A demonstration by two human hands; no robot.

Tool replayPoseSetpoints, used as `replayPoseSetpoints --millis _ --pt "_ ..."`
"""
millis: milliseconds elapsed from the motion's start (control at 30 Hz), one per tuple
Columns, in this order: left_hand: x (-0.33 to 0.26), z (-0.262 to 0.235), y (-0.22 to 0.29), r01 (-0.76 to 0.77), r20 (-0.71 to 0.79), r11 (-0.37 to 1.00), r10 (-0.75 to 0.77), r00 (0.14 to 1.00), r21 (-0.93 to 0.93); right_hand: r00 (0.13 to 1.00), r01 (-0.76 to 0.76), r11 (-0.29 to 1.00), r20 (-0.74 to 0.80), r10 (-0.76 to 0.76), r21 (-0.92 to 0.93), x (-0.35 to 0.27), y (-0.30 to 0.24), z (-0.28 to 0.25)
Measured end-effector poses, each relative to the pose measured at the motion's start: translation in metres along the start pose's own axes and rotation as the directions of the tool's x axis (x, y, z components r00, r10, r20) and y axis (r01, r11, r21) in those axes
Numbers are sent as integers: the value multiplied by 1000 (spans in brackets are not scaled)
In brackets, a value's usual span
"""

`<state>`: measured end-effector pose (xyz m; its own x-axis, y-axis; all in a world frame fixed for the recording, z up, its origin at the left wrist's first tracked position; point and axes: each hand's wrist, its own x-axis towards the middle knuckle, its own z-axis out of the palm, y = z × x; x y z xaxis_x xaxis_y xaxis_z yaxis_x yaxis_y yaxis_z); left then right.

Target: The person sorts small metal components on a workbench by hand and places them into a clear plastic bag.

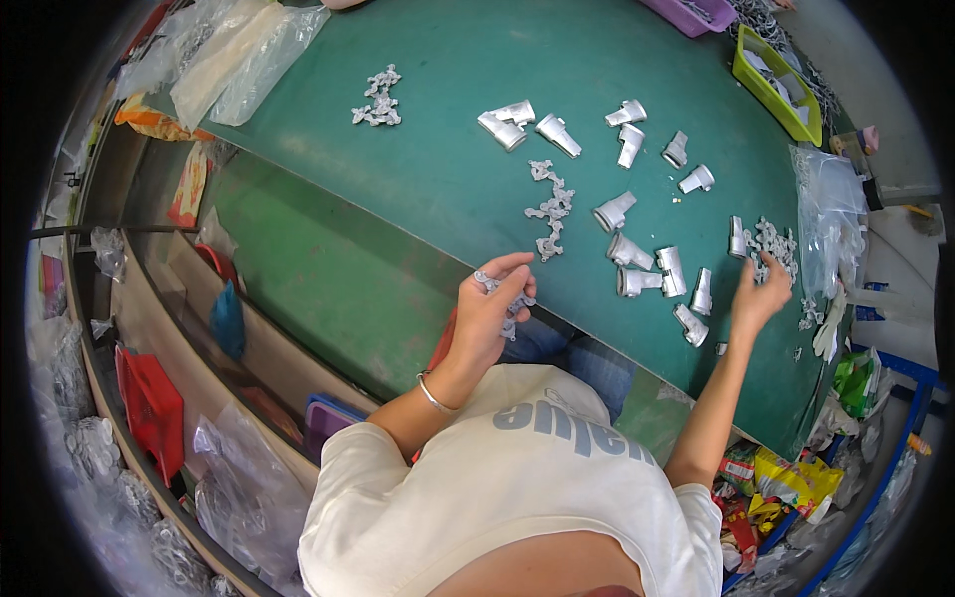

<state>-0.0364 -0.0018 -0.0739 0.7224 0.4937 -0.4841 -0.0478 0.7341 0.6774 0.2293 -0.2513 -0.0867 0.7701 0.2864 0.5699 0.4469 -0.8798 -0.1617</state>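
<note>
My left hand (483, 320), near the table's front edge, is closed around several small grey metal parts (521, 314), some of which show between the fingers. At the right, my right hand (762, 298) reaches to a pile of similar small grey parts (774, 242), its thumb and fingers apart at the pile's near edge. A silver tubular metal fitting (736, 237) lies beside the pile. Several more silver fittings (670, 271) are spread over the table's middle and right. A loose row of small grey parts (551, 209) lies beyond my left hand.
The green table (428, 189) carries another small cluster of grey parts (378, 97) farther left. Clear plastic bags lie at the far left (254, 70) and right edge (831, 204). A yellow-green basket (779, 85) and a purple basket (691, 14) stand at the back right.
</note>
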Motion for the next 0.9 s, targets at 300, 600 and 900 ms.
replayPoseSetpoints --millis 300,600,900 --pt "-1 2 -2 -27 -26 1000 27 999 8 649 532 617 188 -737 580 -30 -197 7" --pt "-2 9 1 -93 53 996 93 994 -1 858 187 529 124 -498 828 -31 -182 -25" --pt "-10 37 17 -83 249 994 61 967 76 908 -254 347 346 -238 903 -42 -177 -76"
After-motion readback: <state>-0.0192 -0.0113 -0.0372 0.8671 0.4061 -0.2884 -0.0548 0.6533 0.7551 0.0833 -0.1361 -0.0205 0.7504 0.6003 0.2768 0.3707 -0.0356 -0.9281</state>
